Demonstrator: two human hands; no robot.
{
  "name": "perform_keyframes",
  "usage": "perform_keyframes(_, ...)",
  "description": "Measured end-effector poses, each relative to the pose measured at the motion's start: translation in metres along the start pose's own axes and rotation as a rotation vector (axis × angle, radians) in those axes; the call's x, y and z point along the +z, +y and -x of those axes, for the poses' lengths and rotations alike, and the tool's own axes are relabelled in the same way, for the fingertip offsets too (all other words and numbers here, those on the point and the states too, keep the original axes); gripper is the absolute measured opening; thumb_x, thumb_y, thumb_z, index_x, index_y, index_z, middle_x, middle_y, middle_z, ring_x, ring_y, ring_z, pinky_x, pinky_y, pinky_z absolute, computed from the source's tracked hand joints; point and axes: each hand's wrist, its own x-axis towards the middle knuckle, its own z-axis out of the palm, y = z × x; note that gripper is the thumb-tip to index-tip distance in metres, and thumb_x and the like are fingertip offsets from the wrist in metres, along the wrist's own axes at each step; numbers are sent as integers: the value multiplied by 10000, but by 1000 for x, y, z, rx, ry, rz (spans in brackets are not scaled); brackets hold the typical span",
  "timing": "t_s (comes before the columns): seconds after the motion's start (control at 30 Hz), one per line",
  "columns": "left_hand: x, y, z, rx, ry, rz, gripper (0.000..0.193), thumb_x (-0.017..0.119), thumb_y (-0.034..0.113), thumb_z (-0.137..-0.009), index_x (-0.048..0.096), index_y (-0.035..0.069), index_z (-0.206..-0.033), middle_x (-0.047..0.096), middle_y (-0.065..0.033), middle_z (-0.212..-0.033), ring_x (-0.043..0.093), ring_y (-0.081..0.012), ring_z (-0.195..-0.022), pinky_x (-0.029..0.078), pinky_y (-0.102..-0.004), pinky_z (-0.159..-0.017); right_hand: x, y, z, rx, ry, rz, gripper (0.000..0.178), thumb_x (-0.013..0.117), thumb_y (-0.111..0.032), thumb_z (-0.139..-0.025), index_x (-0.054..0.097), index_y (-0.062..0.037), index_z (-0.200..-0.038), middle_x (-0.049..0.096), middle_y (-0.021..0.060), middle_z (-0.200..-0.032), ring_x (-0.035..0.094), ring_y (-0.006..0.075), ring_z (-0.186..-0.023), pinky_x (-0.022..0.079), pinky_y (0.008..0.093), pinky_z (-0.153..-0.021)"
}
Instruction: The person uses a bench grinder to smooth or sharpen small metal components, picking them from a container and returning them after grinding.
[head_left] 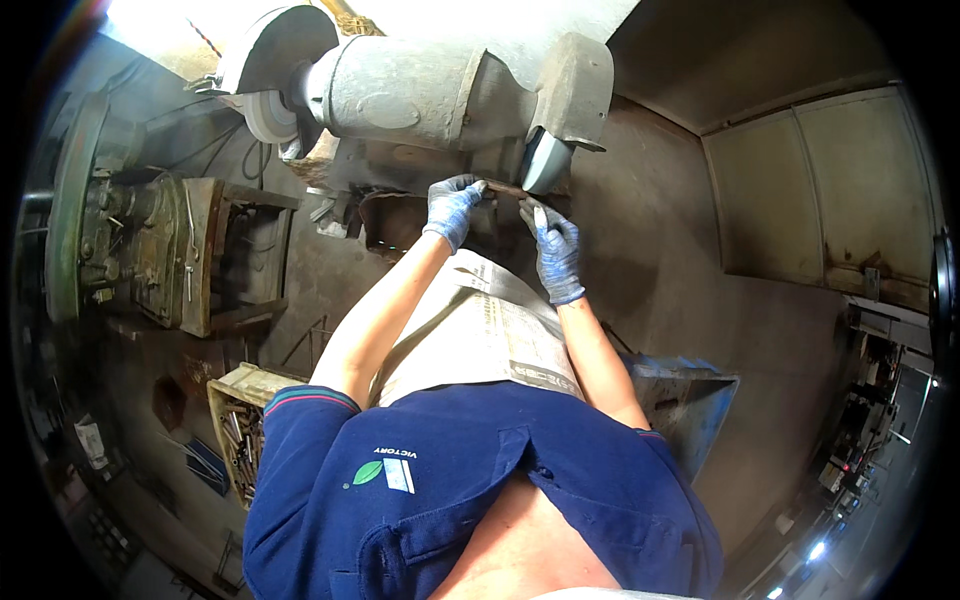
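Note:
Both my hands wear blue-and-grey coated gloves and are raised in front of the bench grinder (400,95). A thin, dark, rod-like metal piece (506,188) spans between them, just by the lower edge of the right-hand grinding wheel (548,163). My left hand (455,210) is closed around the piece's left end. With bent fingers, my right hand (555,250) pinches at its other end near the wheel. Whether the piece touches the wheel, I cannot tell. The grinder's other wheel (268,117) sits under a round guard at the left.
A green machine (85,210) and a metal stand (205,255) are at the left. Beside my left elbow is a crate (222,400) of metal rods. Close to my right elbow sits a blue-edged metal box (715,410). Stained panels (770,190) line the right wall.

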Motion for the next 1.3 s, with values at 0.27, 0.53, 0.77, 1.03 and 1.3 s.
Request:
perform_keyframes(0.27, -22, 18, 61, 99, -196, 23, 126, 567, 52, -876, 598, -36, -960, 663, -125, -827, 640, -149, -664, 529, -252, -590, 5, -28, 46, -405, -90, 311, 258, 582, -28, -847, 610, 25, -1098, 536, 153, -1204, 549, 257, -1088, 434, 368, -961)
perform_keyframes(0.53, -30, 34, 94, 183, -421, 44, 226, 634, 124, -846, 599, -49, -987, 641, -98, -785, 634, -154, -722, 530, -275, -697, 7, -107, 86, -762, -170, 668, 483, 736, -273, -733, 608, 22, -1094, 566, 217, -1146, 577, 337, -1061, 466, 381, -909)
perform_keyframes(0.77, -12, 56, 101, 71, -412, 113, 212, 643, 205, -847, 571, 15, -788, 570, -42, -642, 533, -77, -519, 509, -250, -555, 10, -123, 90, -859, -280, 691, 502, 739, -304, -736, 605, 8, -1107, 559, 207, -1169, 575, 333, -1070, 469, 387, -909)
perform_keyframes(1.03, -7, 53, 90, 222, -431, 66, 155, 653, 82, -822, 647, -20, -939, 647, -27, -799, 564, -57, -702, 466, -191, -638, 15, -115, 91, -654, -149, 614, 411, 684, -134, -770, 584, 17, -1140, 521, 206, -1213, 510, 304, -1152, 411, 361, -971)
perform_keyframes(1.3, -10, 25, 69, 270, -339, -130, 155, 620, 63, -848, 626, -35, -968, 660, -60, -845, 602, -85, -737, 502, -211, -683, 5, -89, 72, -589, -47, 694, 293, 640, -14, -772, 646, -12, -1066, 590, 137, -1164, 514, 256, -1155, 419, 330, -956)
